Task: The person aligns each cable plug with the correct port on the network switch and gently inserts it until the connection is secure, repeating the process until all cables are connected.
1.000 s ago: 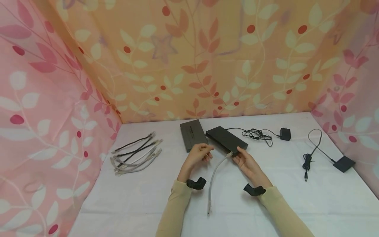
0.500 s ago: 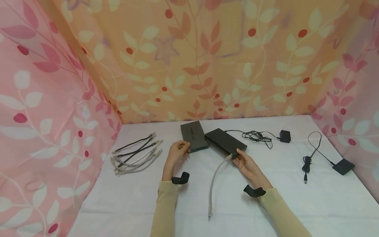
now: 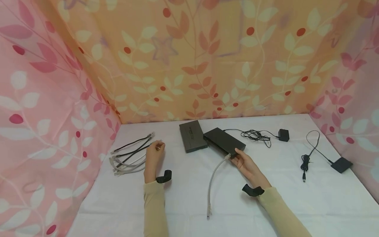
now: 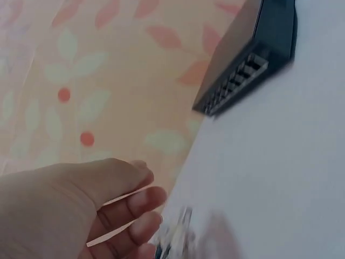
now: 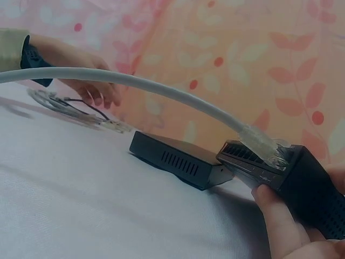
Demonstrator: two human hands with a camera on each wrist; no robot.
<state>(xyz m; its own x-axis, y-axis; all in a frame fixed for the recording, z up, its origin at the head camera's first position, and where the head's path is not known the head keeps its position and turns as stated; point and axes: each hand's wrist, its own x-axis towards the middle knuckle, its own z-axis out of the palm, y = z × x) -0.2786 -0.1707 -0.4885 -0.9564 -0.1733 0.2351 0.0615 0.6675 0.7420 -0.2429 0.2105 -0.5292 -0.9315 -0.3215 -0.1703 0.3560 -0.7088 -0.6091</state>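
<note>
My right hand [image 3: 248,168] grips the near right corner of a black network switch [image 3: 224,141], which is tilted up at its near edge. A grey Ethernet cable [image 5: 183,97] is plugged into an end port of that switch, and its other end lies on the table. My left hand [image 3: 154,154] hovers over several black and grey Ethernet cables [image 3: 130,158], partly hiding them. In the left wrist view, its fingers [image 4: 145,226] are loosely bent with a gap under the thumb, and nothing is held. Clear plugs [image 4: 178,237] show below them, blurred.
A second grey network switch [image 3: 192,136] lies flat between the hands, its ports [image 4: 237,81] facing the near side. A black power adapter [image 3: 283,135] with a tangled cord sits at the back right. Another black adapter [image 3: 341,164] with a bundled cord lies far right.
My left hand has moved left, from beside the held switch, past the flat switch, to above the cables. The right hand keeps its hold on the switch in almost the same place.
</note>
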